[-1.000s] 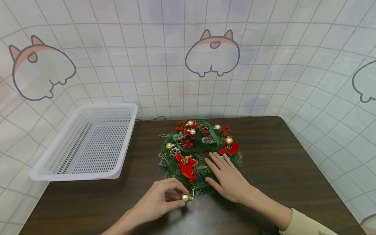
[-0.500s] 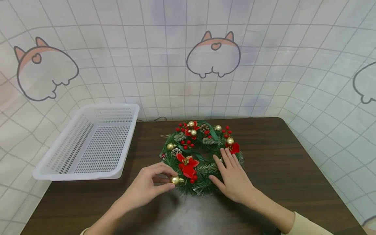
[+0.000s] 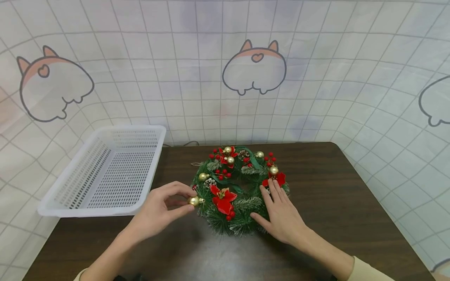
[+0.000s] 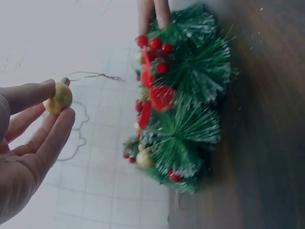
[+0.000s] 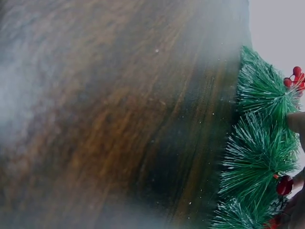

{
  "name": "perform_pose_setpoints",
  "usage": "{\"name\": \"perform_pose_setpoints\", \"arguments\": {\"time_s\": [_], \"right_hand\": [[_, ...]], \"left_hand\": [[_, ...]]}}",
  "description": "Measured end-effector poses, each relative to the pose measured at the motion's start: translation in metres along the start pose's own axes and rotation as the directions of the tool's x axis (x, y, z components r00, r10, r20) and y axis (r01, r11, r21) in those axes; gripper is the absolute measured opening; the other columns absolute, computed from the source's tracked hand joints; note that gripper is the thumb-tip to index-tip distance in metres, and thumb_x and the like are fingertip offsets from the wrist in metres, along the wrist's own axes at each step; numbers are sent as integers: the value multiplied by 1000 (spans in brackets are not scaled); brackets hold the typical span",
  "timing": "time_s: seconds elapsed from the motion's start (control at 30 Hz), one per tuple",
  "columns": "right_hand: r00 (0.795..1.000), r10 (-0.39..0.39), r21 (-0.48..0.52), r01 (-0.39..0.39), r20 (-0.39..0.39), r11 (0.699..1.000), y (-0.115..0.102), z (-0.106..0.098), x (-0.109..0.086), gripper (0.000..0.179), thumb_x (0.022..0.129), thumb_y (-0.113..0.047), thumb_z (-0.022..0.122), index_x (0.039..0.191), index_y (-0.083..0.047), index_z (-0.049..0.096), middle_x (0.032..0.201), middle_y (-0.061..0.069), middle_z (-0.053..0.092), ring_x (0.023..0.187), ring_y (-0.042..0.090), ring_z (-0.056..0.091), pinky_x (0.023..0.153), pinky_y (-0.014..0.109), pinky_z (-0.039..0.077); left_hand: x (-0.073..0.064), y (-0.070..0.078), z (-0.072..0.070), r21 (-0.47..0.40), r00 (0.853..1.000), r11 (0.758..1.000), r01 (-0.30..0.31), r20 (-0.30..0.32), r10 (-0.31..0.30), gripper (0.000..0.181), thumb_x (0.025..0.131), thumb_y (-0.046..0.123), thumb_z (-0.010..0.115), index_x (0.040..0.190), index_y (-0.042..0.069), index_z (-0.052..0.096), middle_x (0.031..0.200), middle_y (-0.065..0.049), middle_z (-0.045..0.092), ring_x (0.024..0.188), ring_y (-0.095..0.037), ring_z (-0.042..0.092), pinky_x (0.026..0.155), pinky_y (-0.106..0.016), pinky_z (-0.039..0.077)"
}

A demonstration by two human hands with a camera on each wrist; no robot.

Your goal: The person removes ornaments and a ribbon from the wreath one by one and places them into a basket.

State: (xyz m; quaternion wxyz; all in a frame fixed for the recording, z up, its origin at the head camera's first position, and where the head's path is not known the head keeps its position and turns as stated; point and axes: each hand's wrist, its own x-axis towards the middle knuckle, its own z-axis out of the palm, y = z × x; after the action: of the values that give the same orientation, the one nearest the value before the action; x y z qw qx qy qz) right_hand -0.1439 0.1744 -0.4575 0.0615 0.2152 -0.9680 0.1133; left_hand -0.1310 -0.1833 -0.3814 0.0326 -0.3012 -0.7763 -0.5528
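– what's the left grip [image 3: 157,210] doing?
– pinching the gold bauble [image 3: 193,201] beside the wreath [image 3: 242,223]; the right grip [image 3: 282,219] is resting straight-fingered on it; that loose thread [image 4: 101,74] is probably risking a snag

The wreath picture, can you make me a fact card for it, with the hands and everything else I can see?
left hand: pinches a gold ball
gold ball: has a thin thread coming from its top
right hand: rests on the wreath, fingers straight
wreath: green, whitish tips, lying on the table
decorations: red flowers, red berries, pine cones, more gold balls
basket: white, with holes, left of the wreath
table: dark brown
backdrop: white, grey grid, cartoon animals
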Motion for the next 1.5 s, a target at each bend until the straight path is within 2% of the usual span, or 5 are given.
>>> {"name": "perform_pose_setpoints", "arguments": {"time_s": [0.27, 0.8, 1.17, 1.37, 1.5], "right_hand": [[1000, -13, 4, 13, 2, 1000, 2, 0, 2, 86, 100, -59, 58, 157, 2, 36, 164, 30, 19, 153, 43, 14, 118, 58, 28], [999, -40, 7, 40, 0, 999, 5, 2, -1, 81, 101, -52, 60, 156, 3, 37, 163, 30, 22, 152, 43, 19, 119, 56, 25], [998, -59, 7, 59, -13, 998, 5, 1, 2, 77, 102, -49, 60, 156, 2, 39, 162, 30, 26, 151, 43, 21, 119, 56, 26], [999, -52, 11, 52, -10, 999, 6, 2, 2, 75, 104, -49, 57, 156, 1, 38, 162, 30, 25, 152, 43, 20, 119, 55, 25], [999, -45, 24, 45, -9, 999, 6, 2, 1, 75, 104, -48, 57, 156, 1, 38, 162, 30, 24, 152, 43, 19, 119, 56, 25]], "left_hand": [[6, 7, -22, 10, 998, 1000, -9, -59, 10, 31, 86, -6, 80, 113, 9, 73, 111, -5, 69, 100, -20, 67, 85, -35, 60], [22, 3, -56, 69, 985, 992, 107, -141, -97, 27, 89, -2, 79, 114, 2, 71, 109, -11, 70, 98, -16, 69, 88, -30, 58], [26, 6, -82, 152, 973, 977, 151, -198, -119, 27, 93, 5, 77, 119, 0, 70, 111, -11, 71, 99, -12, 69, 87, -21, 56], [27, 1, -99, 185, 961, 966, 179, -243, -132, 30, 93, 9, 78, 122, 1, 71, 111, -9, 72, 101, -10, 67, 86, -17, 54], [28, -4, -109, 215, 959, 959, 182, -253, -125, 32, 94, 11, 78, 123, 2, 71, 112, -9, 72, 102, -10, 66, 86, -16, 54]]}}
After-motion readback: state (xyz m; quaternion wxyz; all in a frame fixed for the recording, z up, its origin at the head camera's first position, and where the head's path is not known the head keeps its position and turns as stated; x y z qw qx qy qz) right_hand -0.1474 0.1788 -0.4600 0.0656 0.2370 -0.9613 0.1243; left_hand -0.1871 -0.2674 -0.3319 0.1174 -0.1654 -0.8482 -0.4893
